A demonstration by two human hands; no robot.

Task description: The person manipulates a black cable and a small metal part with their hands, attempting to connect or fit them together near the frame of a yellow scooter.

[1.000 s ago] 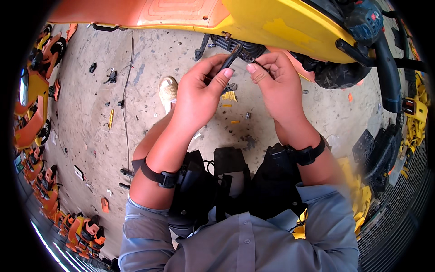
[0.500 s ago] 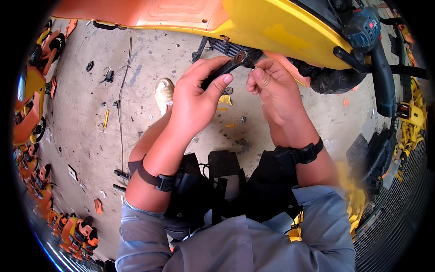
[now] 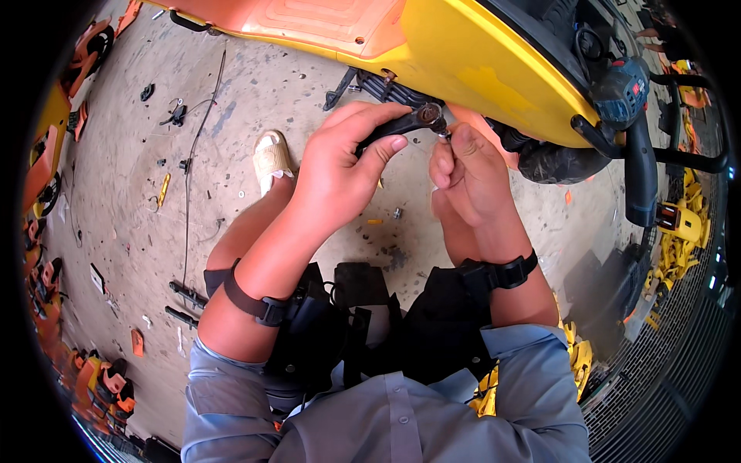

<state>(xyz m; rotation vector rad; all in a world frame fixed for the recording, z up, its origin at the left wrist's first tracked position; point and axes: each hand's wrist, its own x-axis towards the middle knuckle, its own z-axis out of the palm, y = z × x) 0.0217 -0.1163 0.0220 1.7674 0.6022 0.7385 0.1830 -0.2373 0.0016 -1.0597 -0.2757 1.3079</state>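
Note:
My left hand (image 3: 336,166) is closed round the dark handle of a ratchet wrench (image 3: 429,116), its round, worn head pointing right. At the head's right side, my right hand (image 3: 472,166) pinches a small metal piece (image 3: 445,135) between thumb and fingers. That piece meets the ratchet's head; whether it is a bolt or a bit is too small to tell. Both hands are above the floor, just in front of a yellow and orange scooter body (image 3: 463,69). A dark ribbed part (image 3: 390,89) shows under the body, behind the ratchet.
A blue and black cordless power tool (image 3: 621,92) sits at the scooter's right end, beside a black bar (image 3: 594,133). Yellow parts (image 3: 683,220) are piled at the far right. A cable (image 3: 202,131) and small scraps lie on the floor. More orange scooters (image 3: 100,386) line the left.
My view has shifted, so the scooter sits lower and further right. The ratchet's head has turned slightly, and my right fingers are lower, with the small metal piece showing more clearly.

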